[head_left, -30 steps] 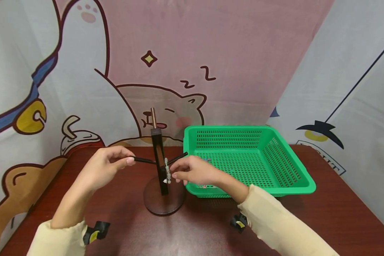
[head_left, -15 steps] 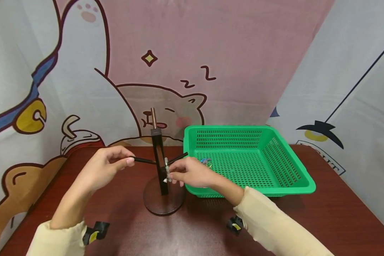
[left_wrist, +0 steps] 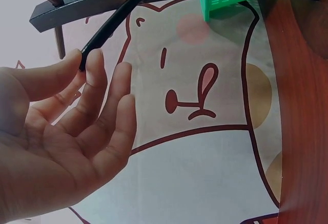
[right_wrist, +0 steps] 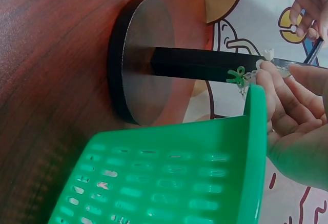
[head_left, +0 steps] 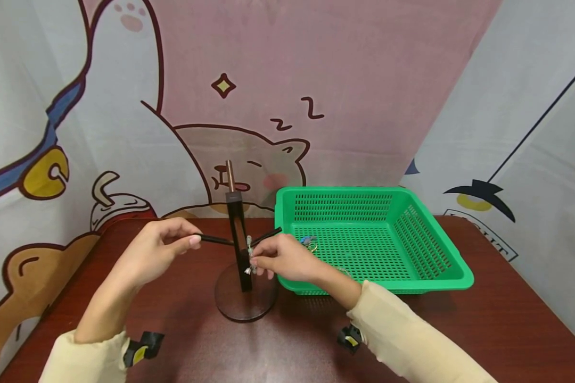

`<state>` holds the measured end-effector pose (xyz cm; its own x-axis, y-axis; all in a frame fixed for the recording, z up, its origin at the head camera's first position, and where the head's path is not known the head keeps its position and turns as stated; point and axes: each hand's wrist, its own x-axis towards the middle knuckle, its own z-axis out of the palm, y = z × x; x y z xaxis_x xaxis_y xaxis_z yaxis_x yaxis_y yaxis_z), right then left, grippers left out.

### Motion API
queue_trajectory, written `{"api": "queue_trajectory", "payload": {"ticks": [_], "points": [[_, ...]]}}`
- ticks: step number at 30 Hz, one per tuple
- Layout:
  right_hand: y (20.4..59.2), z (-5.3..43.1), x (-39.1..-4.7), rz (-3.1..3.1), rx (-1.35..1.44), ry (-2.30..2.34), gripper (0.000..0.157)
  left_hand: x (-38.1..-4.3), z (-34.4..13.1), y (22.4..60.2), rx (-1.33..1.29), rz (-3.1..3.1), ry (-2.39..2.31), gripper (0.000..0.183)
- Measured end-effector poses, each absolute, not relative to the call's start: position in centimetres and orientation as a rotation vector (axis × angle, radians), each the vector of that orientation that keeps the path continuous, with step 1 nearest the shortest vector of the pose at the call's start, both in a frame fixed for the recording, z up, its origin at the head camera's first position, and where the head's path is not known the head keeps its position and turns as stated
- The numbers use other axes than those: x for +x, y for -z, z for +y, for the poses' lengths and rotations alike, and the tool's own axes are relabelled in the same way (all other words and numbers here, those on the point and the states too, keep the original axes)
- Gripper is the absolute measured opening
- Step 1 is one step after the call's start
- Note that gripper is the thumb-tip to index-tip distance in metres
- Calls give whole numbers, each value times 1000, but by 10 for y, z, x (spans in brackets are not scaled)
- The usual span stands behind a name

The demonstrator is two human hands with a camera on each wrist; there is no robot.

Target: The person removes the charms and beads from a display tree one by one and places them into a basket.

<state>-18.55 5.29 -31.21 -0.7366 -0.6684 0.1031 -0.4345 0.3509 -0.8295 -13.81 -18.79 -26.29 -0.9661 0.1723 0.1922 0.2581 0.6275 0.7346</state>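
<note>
A dark stand (head_left: 238, 223) with a round base (head_left: 246, 306) and side pegs rises left of the basket in the head view. My left hand (head_left: 153, 252) pinches the tip of its left peg (head_left: 216, 240) between thumb and forefinger; the other fingers are loosely bent in the left wrist view. At the right peg (head_left: 269, 235) hangs a strand of clear beads (head_left: 249, 243). My right hand (head_left: 289, 259) pinches the strand low down, beside the post. A green bow-shaped charm (right_wrist: 237, 75) and a white flower-like piece (right_wrist: 268, 55) show on it. How it hangs is partly hidden.
A green slotted basket (head_left: 441, 250) stands right of the stand, its near left rim under my right hand. Inside lies a small blue item (head_left: 308, 240) with a gold ring. Both stand on a reddish-brown table (head_left: 182, 314), before a cartoon-printed cloth (head_left: 354, 96).
My right hand has shifted slightly left, and its fingers now pinch the bead strand. The blue item in the basket has come into view beside it. My left hand stays on the peg.
</note>
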Motion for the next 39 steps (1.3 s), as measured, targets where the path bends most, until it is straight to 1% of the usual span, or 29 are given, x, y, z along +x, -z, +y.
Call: {"api": "queue_trajectory", "payload": {"ticks": [21,39], "points": [[308,58,-185,2240,-959,1422,10,-139,-190,262,-369,-2761,1293,10],[289,71,-185,2255,-977,1409,11,-138,-190,263,-389,-2743,1295,8]]}}
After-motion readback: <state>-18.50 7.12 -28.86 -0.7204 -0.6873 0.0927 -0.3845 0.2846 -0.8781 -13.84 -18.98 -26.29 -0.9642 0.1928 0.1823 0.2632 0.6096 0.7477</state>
